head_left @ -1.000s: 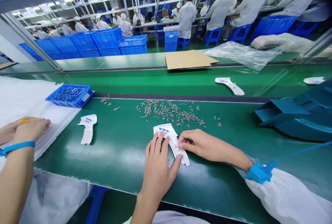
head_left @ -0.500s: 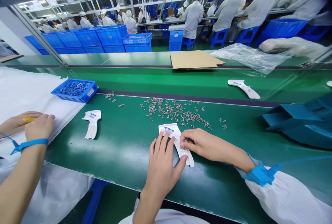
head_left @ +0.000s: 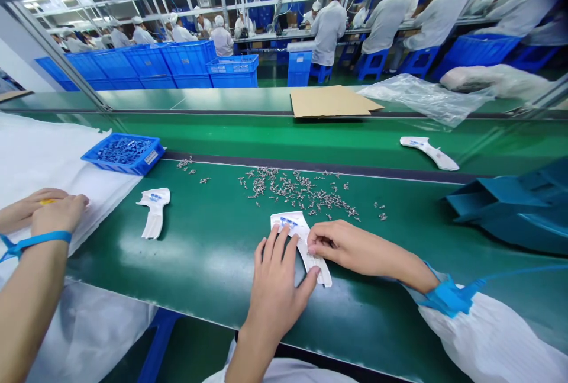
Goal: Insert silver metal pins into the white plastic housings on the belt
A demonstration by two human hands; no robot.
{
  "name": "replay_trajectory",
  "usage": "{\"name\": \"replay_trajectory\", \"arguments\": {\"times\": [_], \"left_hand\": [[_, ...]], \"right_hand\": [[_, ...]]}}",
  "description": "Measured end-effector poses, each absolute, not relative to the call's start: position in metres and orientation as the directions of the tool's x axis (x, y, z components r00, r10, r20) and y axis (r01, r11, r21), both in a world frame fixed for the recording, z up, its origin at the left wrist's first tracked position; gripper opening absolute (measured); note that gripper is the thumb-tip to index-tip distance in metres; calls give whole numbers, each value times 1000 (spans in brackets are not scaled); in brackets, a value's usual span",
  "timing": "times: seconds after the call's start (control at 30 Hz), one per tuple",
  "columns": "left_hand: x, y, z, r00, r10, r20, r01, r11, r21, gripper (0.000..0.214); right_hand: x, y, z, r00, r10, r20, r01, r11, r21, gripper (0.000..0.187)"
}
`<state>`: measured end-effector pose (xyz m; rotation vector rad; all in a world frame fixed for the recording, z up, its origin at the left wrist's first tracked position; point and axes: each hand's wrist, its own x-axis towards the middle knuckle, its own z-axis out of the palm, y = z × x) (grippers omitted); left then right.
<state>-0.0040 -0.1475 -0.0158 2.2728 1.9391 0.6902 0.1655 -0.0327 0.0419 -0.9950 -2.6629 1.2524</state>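
A curved white plastic part (head_left: pixel 303 230) with blue markings lies on the green worktop in front of me. My left hand (head_left: pixel 276 270) rests on it with fingers spread, the fingertips near its wide upper end and the thumb by its lower end. My right hand (head_left: pixel 344 244) touches the right edge of the same part. Its thumb and forefinger are pinched together over the surface, and whatever they hold is hidden. Behind the hands lies a scattered heap of small metal pieces (head_left: pixel 326 198). Another white part (head_left: pixel 155 212) lies to the left.
A co-worker's hands (head_left: pixel 60 214) work at the left with something yellow, by a blue tray (head_left: pixel 122 152) of small blue pieces. One more white part (head_left: pixel 429 152) lies on the green conveyor belt (head_left: pixel 266 134). A dark teal bin (head_left: pixel 510 211) stands right; cardboard (head_left: pixel 332 102) lies beyond.
The white part on the conveyor belt has moved to the right. My hands stay on their part in nearly the same pose. The co-worker's hands have shifted slightly left in view.
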Motion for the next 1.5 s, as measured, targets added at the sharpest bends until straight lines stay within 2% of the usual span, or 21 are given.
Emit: {"name": "replay_trajectory", "arguments": {"times": [0.3,0.87,1.17,1.27,1.33,1.4,1.5], "left_hand": [[-4,-148,-15,96,954,285,920,-194,339,51],[-2,-147,-16,95,951,295,922,-196,334,51],[-3,-147,-16,89,952,293,913,-196,358,52],[-4,-148,-14,90,953,289,913,-195,357,50],[-4,-148,-14,94,958,271,914,-191,359,50],[-4,-149,-14,90,965,248,915,-179,363,51],[-4,-149,-15,87,972,216,914,-165,372,51]], "right_hand": [[161,-34,44,-789,559,-254,551,464,-693,29],[162,-37,40,-761,600,-246,585,470,-661,17],[154,-28,39,-688,629,-361,686,403,-606,9],[159,-26,40,-721,611,-326,640,407,-652,13],[166,-25,39,-724,611,-322,602,330,-727,17],[173,-25,38,-690,633,-351,570,177,-802,21],[176,-29,33,-632,654,-416,556,9,-831,25]]}}
